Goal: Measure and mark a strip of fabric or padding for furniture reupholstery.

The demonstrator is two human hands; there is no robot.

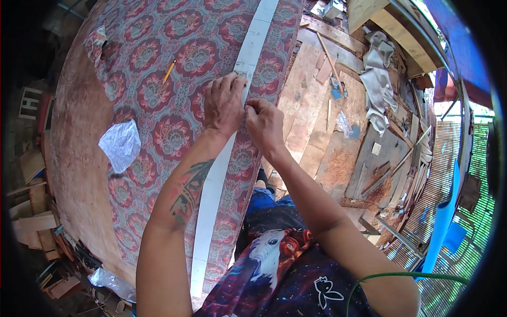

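Nearest, at the lower edge, see a galaxy-print T-shirt and, just left of it, the near end of a long white straight strip, laid flat on floral upholstery fabric. Looks thin, fairly light and stiff along its length, with a smooth face likely to slide on cloth; hardly seems fragile. Best take hold by both long edges, or press flat with spread fingers against skidding. Points away from the body, with its long axis leaning a little right toward the top edge, roughly in line with the fabric's right-hand border.

Out to the left, note a crumpled whitish sheet, perhaps paper or plastic, across the fabric's left margin. Farther up, find the right hand at the strip's right edge, with thumb and forefinger pinched narrow; cannot tell whether around anything small. Just beside it, see the left hand palm down on the strip, loosely spread. Beyond, spot a yellow pencil loose on the fabric. Off right, see rumpled grey cloth on a plank floor.
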